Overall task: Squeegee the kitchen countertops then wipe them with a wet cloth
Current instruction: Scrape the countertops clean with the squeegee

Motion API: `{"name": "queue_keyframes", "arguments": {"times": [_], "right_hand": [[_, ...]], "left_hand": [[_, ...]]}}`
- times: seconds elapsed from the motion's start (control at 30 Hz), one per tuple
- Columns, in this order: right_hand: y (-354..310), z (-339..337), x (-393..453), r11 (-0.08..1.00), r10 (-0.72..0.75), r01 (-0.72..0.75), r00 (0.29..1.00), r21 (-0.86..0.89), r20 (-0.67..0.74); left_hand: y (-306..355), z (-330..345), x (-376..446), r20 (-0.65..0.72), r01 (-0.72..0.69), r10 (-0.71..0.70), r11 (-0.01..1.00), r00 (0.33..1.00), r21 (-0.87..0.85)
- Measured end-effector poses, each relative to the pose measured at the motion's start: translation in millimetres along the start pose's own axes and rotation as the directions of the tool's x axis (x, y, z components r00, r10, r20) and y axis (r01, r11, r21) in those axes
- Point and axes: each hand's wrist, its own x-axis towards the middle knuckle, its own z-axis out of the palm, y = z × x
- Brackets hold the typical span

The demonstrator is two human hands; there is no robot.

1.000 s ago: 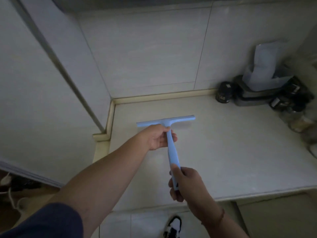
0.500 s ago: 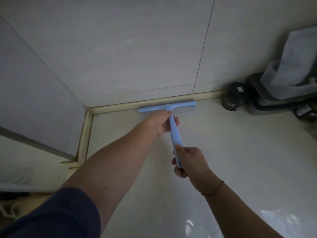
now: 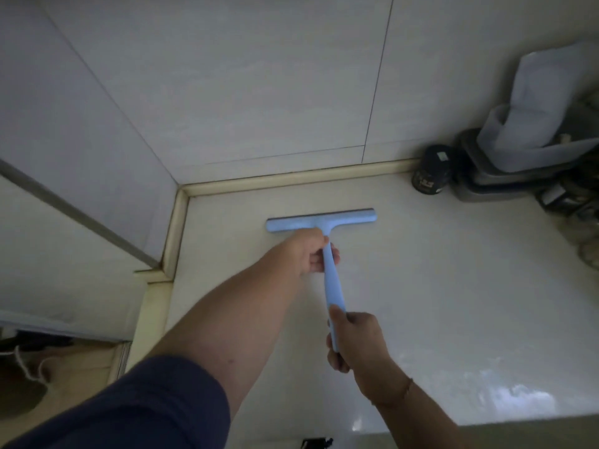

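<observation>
A light blue squeegee (image 3: 324, 222) lies blade-down on the pale countertop (image 3: 437, 303), its blade a short way in front of the back wall's raised edge. My left hand (image 3: 308, 254) grips the handle just below the blade. My right hand (image 3: 356, 341) grips the lower end of the handle, nearer to me. A wet sheen shows on the counter at the front right. No cloth is in view.
A dark round jar (image 3: 432, 175) stands against the back wall at the right. Beside it is a grey stacked tray (image 3: 492, 186) with a pale plastic container (image 3: 544, 118) and more clutter. Tiled walls close the back and left; the counter's front edge runs bottom right.
The squeegee went out to the back wall's edge half a second ago and has now come back toward me, with both hands still on the handle.
</observation>
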Motion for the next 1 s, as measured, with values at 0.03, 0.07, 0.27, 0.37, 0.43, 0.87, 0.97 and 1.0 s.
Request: {"name": "queue_keyframes", "arguments": {"times": [0.03,0.07,0.27,0.37,0.43,0.87,0.97,1.0], "right_hand": [[9.7,-1.8,-8.9,1.0,0.001,-0.001,1.0,-0.004,0.002],[19.3,-3.7,-17.9,1.0,0.001,-0.001,1.0,-0.006,0.003],[77.0,-15.2,-85.2,0.999,-0.012,0.013,1.0,-0.031,0.018],[99.6,-21.7,-120.1,0.995,-0.044,0.044,0.999,-0.09,-0.005],[115.8,-25.0,-141.0,0.995,-0.034,0.033,0.999,-0.096,-0.007],[140.7,-38.1,-193.0,0.997,-0.028,0.028,1.0,-0.069,-0.003],[143.1,-37.7,-195.5,0.999,-0.027,0.026,0.999,-0.042,-0.021],[143.0,-37.3,-197.1,0.998,-0.03,0.029,0.999,-0.048,-0.023]], "left_hand": [[-10.8,1.8,-8.5,-0.001,0.004,-0.004,1.0,1.0,-0.008],[-21.5,3.3,-17.1,-0.003,0.006,-0.006,1.0,1.0,-0.016],[-89.2,8.1,-66.1,0.002,0.02,-0.02,0.999,1.0,0.029],[-121.0,12.9,-90.3,-0.001,0.015,-0.015,0.999,1.0,0.037],[-142.1,15.2,-106.4,0.001,0.023,-0.023,0.999,1.0,0.029],[-184.6,28.3,-145.5,-0.048,-0.004,0.006,0.999,0.999,0.046],[-188.1,27.9,-145.7,-0.054,-0.018,0.022,0.998,0.998,0.067],[-189.0,26.7,-145.7,-0.055,-0.02,0.023,0.998,0.998,0.067]]}}
